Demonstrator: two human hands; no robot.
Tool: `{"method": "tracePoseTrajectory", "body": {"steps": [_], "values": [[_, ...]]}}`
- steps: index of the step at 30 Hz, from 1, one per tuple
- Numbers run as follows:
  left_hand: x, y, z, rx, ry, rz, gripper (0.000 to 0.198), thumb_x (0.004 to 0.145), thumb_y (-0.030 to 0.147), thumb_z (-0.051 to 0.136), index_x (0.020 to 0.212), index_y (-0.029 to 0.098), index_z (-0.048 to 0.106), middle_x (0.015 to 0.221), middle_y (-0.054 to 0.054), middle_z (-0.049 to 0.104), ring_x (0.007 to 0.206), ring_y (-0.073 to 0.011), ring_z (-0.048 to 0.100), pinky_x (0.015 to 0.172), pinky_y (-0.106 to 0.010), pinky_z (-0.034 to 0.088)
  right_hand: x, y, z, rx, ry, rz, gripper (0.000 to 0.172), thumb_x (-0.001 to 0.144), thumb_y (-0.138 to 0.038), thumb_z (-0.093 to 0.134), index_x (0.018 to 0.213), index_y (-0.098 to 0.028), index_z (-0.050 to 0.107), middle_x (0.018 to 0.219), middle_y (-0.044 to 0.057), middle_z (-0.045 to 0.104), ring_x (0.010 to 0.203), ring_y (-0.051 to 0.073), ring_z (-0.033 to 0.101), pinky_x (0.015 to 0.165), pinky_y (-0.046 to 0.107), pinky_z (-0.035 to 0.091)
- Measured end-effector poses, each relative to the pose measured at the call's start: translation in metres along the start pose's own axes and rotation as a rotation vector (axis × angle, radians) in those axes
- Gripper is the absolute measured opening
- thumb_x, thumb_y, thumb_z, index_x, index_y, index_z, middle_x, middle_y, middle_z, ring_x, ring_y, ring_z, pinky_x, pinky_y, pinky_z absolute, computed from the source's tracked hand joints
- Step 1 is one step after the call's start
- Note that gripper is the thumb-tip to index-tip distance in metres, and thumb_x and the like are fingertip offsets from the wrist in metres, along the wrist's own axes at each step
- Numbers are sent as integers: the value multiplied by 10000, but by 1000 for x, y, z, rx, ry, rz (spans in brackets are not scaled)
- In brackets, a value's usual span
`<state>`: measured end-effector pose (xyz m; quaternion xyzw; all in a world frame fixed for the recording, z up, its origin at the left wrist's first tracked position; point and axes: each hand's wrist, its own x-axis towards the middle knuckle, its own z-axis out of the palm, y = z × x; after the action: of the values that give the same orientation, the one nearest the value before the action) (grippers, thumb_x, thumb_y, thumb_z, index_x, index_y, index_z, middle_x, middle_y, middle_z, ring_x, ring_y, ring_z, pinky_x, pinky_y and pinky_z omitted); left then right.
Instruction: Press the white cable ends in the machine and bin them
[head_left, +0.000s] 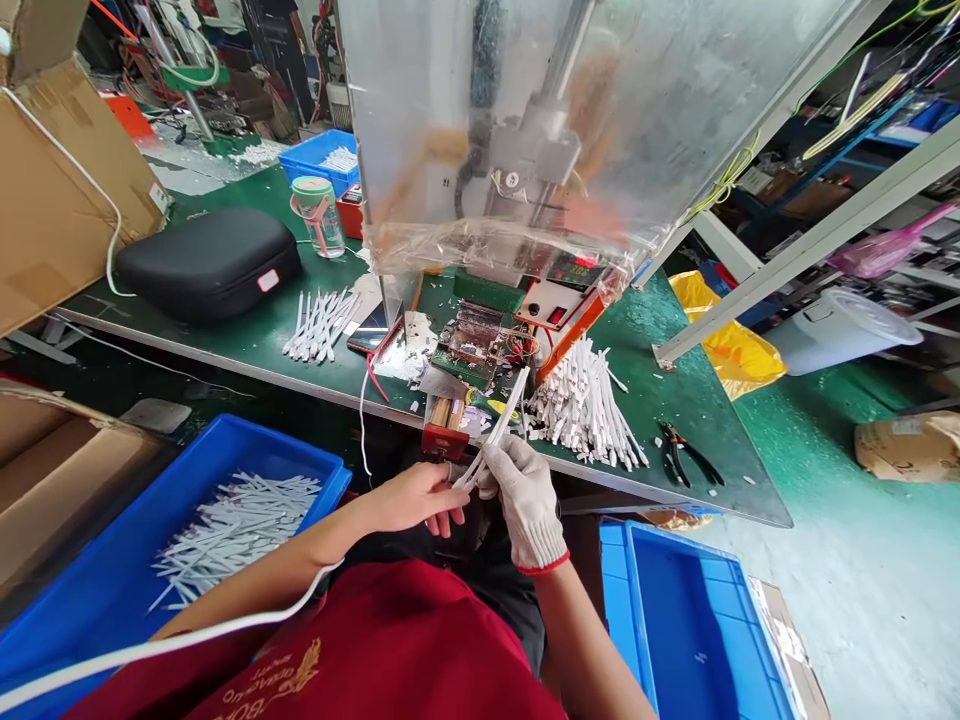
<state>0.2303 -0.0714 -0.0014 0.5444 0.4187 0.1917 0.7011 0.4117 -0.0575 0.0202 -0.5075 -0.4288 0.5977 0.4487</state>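
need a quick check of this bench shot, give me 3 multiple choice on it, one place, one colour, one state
1. Where are the pliers?
A. In a blue crate
B. On the green mat, right of the strip pile
C. On the black case

2. What colour is the glove cuff on the right hand?
A. Blue
B. Yellow
C. Red

3. What is on the left hand?
A. Nothing, it is bare
B. A white glove
C. A black glove

Answers:
1. B, the pliers lie on the mat beyond the pile.
2. C, a red band edges the glove gripping a white strip.
3. A, skin shows across the hand and fingers.
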Motion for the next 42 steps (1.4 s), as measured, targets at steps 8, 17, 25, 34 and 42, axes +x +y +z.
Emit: {"method": "tracePoseTrajectory", "body": {"steps": [8, 17, 25, 34, 42], "values": [[0, -3, 17, -147, 207, 41, 498, 843, 632, 624, 788, 137, 596, 718, -73, 707, 607, -203, 698, 569, -300, 546, -1, 7, 4, -186, 61, -33, 368, 852, -549, 665, 786, -189, 638, 615, -5, 635, 527, 133, 553, 506, 232, 454], [-3, -2, 14, -182, 164, 83, 432, 854, 550, 639, 850, 118, 649, 672, -71, 714, 567, -195, 697, 529, -265, 530, 23, -16, -5, -97, -204, 90, 428, 762, -582, 735, 763, -162, 649, 508, -13, 567, 419, 96, 472, 404, 195, 356], [2, 15, 0, -374, 274, 84, 423, 819, 511, 678, 926, 102, 668, 637, -69, 708, 540, -193, 694, 518, -253, 530, 84, -22, 10, 85, -424, 143, 350, 775, -491, 753, 758, -147, 686, 611, 9, 613, 450, 71, 447, 416, 192, 315], [7, 10, -8, -285, 295, 42, 582, 840, 665, 560, 747, 103, 676, 536, -83, 670, 458, -179, 652, 433, -210, 450, 93, -4, 32, 225, -281, 185, 307, 675, -426, 803, 755, -139, 729, 671, 31, 660, 490, 98, 518, 455, 210, 426], [10, 10, -8, -296, 285, 56, 603, 840, 688, 553, 732, 106, 668, 540, -86, 672, 449, -175, 643, 443, -219, 455, 98, -4, 35, 196, -206, 182, 329, 677, -455, 759, 737, -134, 723, 622, 36, 663, 460, 108, 518, 435, 212, 414]]}}
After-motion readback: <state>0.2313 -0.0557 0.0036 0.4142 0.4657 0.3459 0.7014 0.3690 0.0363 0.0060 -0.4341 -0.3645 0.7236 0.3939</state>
